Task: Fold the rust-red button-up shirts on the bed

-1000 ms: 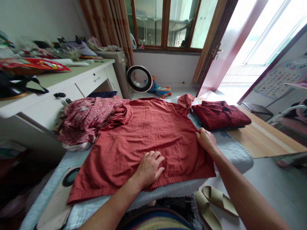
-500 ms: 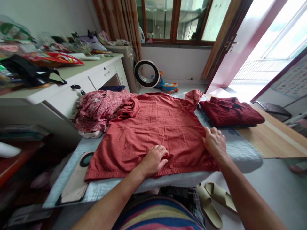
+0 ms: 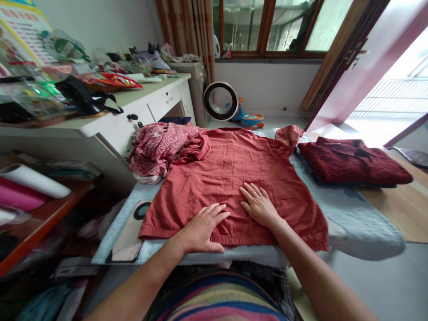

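A brick-red woven-fabric garment with a gathered hem band (image 3: 230, 162) was spread on a pale-blue quilted cloth (image 3: 357, 214), its hem edge laid toward the person. Nothing was gripped: the left hand (image 3: 202, 227) was laid open near the hem, fingers together and thumb apart, and the right hand (image 3: 259, 207) was rested open, fingers slightly parted, on the lower middle of the fabric. To the left, the bunched sleeve was set against a crumpled pink-and-white patterned fabric heap (image 3: 160, 145); to the right, a folded dark-burgundy textured garment (image 3: 354, 160) was placed. A pale flat phone with a round black camera ring (image 3: 129, 236) was seen beside the left hem corner.

The red cloth was judged light, soft and limp, easily wrinkled, neither slippery nor fragile. It would best be held by the two hem corners or the side seams, where a pinch should suffice.
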Demonstrator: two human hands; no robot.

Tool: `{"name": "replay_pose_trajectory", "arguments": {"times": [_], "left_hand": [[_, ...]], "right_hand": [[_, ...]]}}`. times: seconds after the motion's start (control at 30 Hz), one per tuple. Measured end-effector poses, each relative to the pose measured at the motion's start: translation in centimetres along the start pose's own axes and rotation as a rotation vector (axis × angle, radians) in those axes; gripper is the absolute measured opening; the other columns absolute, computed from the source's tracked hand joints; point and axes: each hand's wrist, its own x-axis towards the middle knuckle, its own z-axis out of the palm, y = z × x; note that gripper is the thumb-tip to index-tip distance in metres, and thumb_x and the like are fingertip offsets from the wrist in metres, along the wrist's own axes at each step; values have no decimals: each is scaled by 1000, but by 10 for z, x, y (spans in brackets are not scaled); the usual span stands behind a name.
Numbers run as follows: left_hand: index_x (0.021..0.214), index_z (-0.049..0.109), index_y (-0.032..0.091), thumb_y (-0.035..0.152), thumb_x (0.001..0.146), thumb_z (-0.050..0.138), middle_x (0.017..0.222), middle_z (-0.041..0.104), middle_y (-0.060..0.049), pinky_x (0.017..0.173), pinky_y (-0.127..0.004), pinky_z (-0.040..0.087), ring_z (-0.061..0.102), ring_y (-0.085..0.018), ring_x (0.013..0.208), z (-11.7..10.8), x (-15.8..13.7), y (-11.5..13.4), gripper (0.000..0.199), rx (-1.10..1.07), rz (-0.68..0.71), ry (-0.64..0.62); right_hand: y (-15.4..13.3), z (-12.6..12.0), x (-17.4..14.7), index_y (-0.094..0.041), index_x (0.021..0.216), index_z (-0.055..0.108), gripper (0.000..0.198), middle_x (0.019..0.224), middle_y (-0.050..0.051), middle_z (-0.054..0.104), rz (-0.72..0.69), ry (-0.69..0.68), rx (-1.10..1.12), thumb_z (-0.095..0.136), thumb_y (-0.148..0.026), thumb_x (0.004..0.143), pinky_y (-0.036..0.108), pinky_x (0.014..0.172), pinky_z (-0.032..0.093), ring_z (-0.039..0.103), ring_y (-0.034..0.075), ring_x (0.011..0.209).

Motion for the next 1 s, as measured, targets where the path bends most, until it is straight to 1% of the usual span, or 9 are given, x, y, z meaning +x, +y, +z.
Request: {"name": "replay_pose_trajectory", "arguments": {"times": [0.07, 0.2, 0.27, 0.37, 0.43, 0.57, 0.77, 0.9, 1.0], "left_hand": [[148, 38, 27, 52, 65, 79, 158, 33, -10, 117, -51, 27, 27, -32, 146, -7, -7, -3, 96, -19, 3, -10], [126, 61, 26, 23, 80, 63, 145, 52, -6, 114, -40, 36, 44, -24, 136, -16, -13, -1, 47, -58, -13, 69], [114, 67, 24, 15, 82, 54, 135, 59, -5, 108, -33, 42, 54, -19, 125, -18, -12, 2, 35, -86, -7, 115], [110, 67, 22, 13, 82, 52, 127, 60, -6, 103, -31, 46, 57, -19, 116, -16, -10, 5, 34, -70, -3, 216], [108, 67, 22, 13, 80, 53, 120, 59, -7, 100, -34, 46, 55, -21, 112, -11, -10, 5, 33, 8, -30, 278], [96, 66, 22, 9, 79, 53, 101, 58, -7, 91, -39, 46, 53, -23, 99, -3, -11, 4, 25, 187, -91, 225], [105, 60, 23, 12, 79, 58, 106, 58, -4, 93, -35, 44, 53, -21, 101, 2, -9, 19, 28, 117, 22, 156], [94, 58, 22, 12, 85, 52, 101, 58, -2, 87, -28, 45, 54, -17, 96, 9, -2, 33, 15, 17, 95, 165], [90, 61, 22, 13, 89, 49, 102, 58, -3, 82, -25, 46, 56, -16, 95, 15, -1, 35, 16, 24, 120, 162]], "right_hand": [[0, -2, -1, -23, 149, 39, 55, 160, 6, 29, 11, -1, -5, 40, -43, 98, 52, 118, 17, 22, 27, 148], [-1, -4, -2, -22, 148, 41, 54, 159, 6, 31, 23, 4, 13, 42, -41, 98, 52, 118, 18, 23, 28, 147], [-2, -5, -2, -21, 145, 45, 52, 157, 9, 34, 24, 22, 56, 47, -36, 95, 54, 117, 20, 26, 29, 146], [-12, -10, -3, -18, 131, 57, 42, 145, 14, 49, -47, 96, 243, 54, -25, 89, 47, 113, 32, 42, 27, 136], [-23, -13, -7, -19, 115, 63, 29, 130, 12, 60, -140, 152, 420, 54, -19, 88, 39, 105, 41, 54, 22, 122], [-40, -9, -15, -21, 93, 64, 13, 113, 7, 63, -251, 165, 521, 59, -15, 83, 38, 96, 46, 58, 21, 107], [-38, 6, -17, -21, 96, 63, 18, 116, 7, 61, -286, 172, 447, 63, -12, 81, 40, 98, 44, 55, 22, 110], [-35, 5, -18, -20, 97, 63, 19, 118, 8, 62, -287, 167, 476, 60, -10, 81, 38, 98, 44, 56, 21, 111], [-27, -4, -28, -20, 98, 63, 21, 115, 7, 64, -260, 150, 508, 57, -9, 82, 37, 99, 44, 57, 20, 110]]}}
